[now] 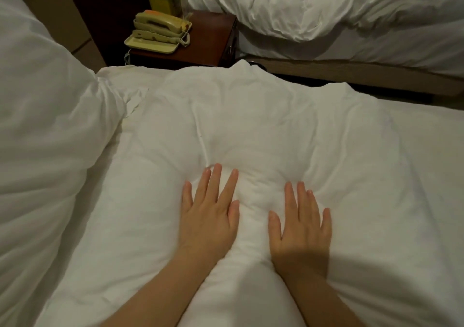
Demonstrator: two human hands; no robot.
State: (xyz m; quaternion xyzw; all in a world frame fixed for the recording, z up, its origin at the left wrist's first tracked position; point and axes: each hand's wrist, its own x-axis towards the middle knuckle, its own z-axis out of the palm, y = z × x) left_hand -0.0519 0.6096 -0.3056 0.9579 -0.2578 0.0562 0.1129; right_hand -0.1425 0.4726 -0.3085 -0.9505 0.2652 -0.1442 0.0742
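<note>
A white duvet (251,125) lies spread over the bed in front of me, creased and puffed in the middle. My left hand (209,213) presses flat on it with straight, spread fingers. About a hand's width to the right, my right hand (301,226) also presses flat on the duvet, fingers straight. The fabric bulges up between the two hands. Neither hand holds anything.
A bulky white pillow or bunched bedding (45,125) rises at the left. A dark wooden nightstand (208,40) behind the bed carries a beige telephone (158,31) and a yellow box (164,1). A second bed with rumpled white bedding (351,12) stands at the upper right across a narrow gap.
</note>
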